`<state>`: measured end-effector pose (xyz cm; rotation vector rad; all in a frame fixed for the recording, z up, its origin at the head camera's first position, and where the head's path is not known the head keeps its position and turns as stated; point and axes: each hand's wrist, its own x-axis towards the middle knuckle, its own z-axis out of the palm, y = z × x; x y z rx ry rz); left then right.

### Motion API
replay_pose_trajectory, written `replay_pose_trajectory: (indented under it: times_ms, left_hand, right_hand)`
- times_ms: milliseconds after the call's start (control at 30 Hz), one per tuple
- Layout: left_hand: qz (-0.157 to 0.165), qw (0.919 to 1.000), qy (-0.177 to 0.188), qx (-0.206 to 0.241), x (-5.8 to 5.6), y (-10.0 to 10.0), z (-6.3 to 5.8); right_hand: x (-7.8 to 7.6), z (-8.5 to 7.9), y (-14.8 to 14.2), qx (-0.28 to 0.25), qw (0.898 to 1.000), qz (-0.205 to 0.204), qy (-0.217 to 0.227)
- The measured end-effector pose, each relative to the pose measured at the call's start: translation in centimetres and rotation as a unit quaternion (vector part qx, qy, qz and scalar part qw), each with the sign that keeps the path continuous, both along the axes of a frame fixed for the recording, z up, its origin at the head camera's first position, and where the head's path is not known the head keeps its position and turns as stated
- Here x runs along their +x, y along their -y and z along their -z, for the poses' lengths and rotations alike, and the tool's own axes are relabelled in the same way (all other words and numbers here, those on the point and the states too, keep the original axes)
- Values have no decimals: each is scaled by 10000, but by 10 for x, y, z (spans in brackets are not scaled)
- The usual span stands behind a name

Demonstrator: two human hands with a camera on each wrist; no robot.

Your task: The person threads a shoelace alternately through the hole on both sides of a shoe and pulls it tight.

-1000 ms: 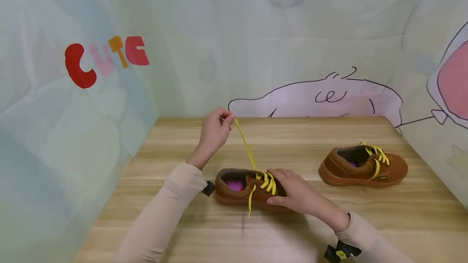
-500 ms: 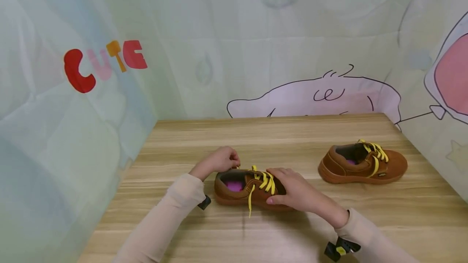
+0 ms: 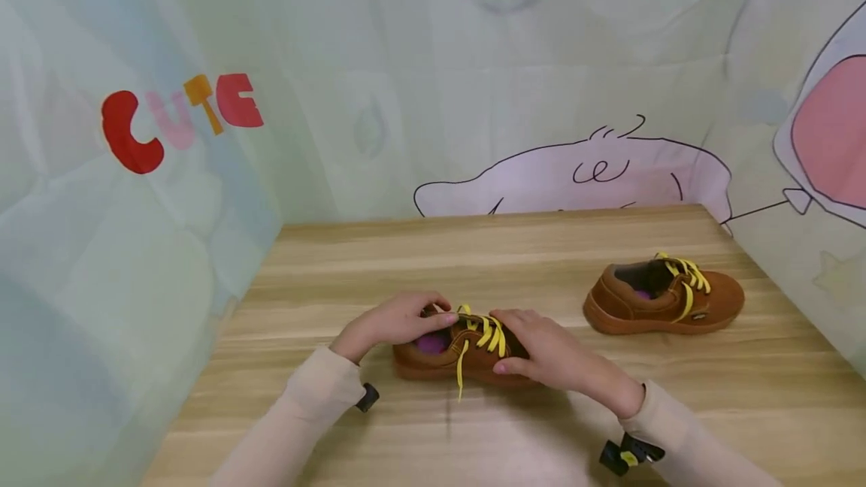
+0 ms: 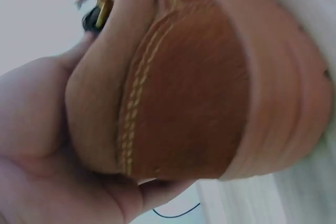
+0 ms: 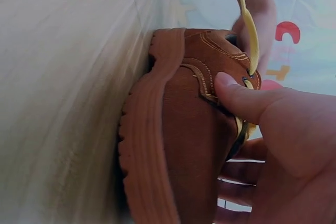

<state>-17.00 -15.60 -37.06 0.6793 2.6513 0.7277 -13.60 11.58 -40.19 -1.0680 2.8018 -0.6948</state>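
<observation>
A brown leather shoe [image 3: 440, 365] with yellow laces [image 3: 497, 338] lies on the table, toe to the right. My left hand [image 3: 399, 319] holds its collar near the heel, thumb across the opening and fingers on the far side. The left wrist view shows the stitched heel [image 4: 189, 93] close up against the palm. Over the front of the shoe, my right hand [image 3: 551, 349] grips it, thumb on the near side and fingers on the far side. One yellow lace end [image 5: 252, 38] hangs loose on the near side. The far lace end is hidden.
A matching brown shoe [image 3: 666, 310], laced in yellow, stands further back on the right of the wooden table [image 3: 358, 261]. Printed fabric walls [image 3: 338, 96] border the table at the left, back and right.
My left hand lowered a stretched yellow lace to the shoe's far side, let it go, and took hold of the collar. The right hand stayed on the shoe.
</observation>
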Motion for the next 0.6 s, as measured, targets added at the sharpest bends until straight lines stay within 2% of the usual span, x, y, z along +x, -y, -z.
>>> replay_pose_trajectory:
  times_ms: [100,267,400,600]
  left_hand:
    - [0,9995,-305,109,7,-5,4]
    - [-129,9977,-669,18,17,-15,6]
    - [-159,9959,-889,-103,27,-21,8]
    - [-216,9969,-755,-71,40,-27,12]
  right_hand:
    - [-2,-3,-4,191,9997,-72,-161]
    - [-3,-6,-11,351,9988,-197,-270]
    - [3,-7,-16,433,9983,-207,-322]
    - [15,-6,-26,439,9986,-133,-275]
